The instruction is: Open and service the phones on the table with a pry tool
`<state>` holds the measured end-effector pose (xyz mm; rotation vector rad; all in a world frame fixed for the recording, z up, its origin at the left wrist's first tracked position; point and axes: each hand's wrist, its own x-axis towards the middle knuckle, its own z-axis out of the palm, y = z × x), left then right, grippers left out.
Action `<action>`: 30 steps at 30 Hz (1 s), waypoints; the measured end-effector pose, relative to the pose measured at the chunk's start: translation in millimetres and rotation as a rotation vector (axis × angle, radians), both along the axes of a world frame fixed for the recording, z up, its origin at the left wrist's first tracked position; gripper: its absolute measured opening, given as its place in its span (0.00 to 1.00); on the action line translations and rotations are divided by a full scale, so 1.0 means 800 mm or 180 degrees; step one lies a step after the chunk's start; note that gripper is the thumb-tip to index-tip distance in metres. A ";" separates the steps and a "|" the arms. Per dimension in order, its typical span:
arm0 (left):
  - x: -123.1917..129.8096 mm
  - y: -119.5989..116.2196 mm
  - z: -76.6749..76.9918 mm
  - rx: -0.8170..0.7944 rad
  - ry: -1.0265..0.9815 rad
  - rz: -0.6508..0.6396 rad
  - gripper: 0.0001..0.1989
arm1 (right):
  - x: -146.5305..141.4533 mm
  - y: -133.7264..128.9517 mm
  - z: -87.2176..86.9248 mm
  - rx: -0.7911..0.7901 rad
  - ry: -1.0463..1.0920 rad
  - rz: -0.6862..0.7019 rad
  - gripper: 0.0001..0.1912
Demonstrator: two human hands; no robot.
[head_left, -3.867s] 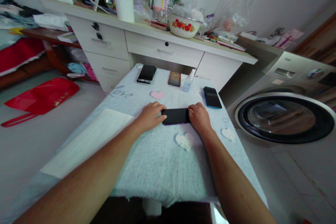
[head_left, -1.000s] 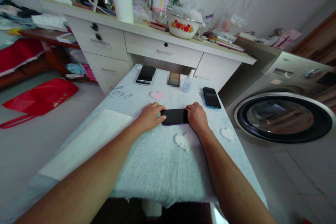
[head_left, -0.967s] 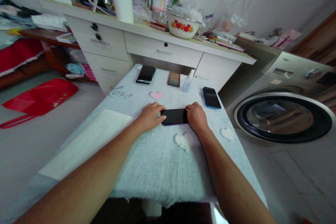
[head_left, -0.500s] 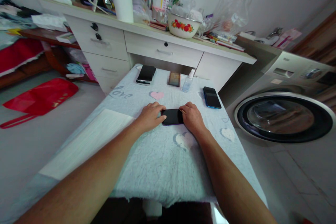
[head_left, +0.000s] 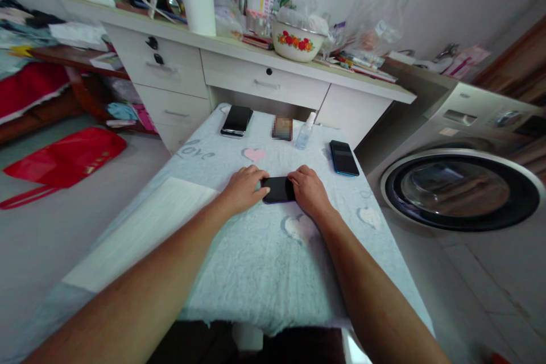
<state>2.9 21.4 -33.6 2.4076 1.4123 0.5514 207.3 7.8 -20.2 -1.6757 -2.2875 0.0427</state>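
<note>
A dark smartphone (head_left: 278, 189) lies flat, screen up, on the cloth-covered table (head_left: 273, 273) in front of me. My left hand (head_left: 244, 189) grips its left end, the thumb along the near edge and the fingers at the far side. Over the right end of the phone rests my right hand (head_left: 310, 189), fingers curled and fingertips at the screen's far right part. What those fingers hold, if anything, is hidden. Beyond the hands stand a clear spray bottle (head_left: 305, 132) and a small brownish, pixelated item (head_left: 282, 128).
Stacked dark phones (head_left: 236, 120) lie at the far left of the table, a blue-edged phone (head_left: 344, 158) at the right. A white strip (head_left: 140, 233) runs along the left side. Behind is a white desk (head_left: 264, 77); a washing machine (head_left: 464, 125) stands right, a red bag (head_left: 68, 156) left.
My right hand has slid slightly left over the phone and covers a little more of its screen. My left hand and the phone stay nearly in place.
</note>
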 end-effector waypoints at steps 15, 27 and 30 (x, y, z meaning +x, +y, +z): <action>-0.001 0.000 -0.001 0.0039 -0.0059 0.0022 0.15 | -0.003 -0.001 0.005 -0.0119 -0.0152 -0.0148 0.16; -0.001 0.000 -0.002 0.0005 -0.0114 0.0019 0.15 | -0.001 -0.001 0.005 -0.0156 -0.0128 -0.0205 0.15; -0.001 0.000 -0.002 -0.0016 -0.0087 0.0022 0.16 | 0.001 0.000 0.004 -0.0116 -0.0092 -0.0198 0.15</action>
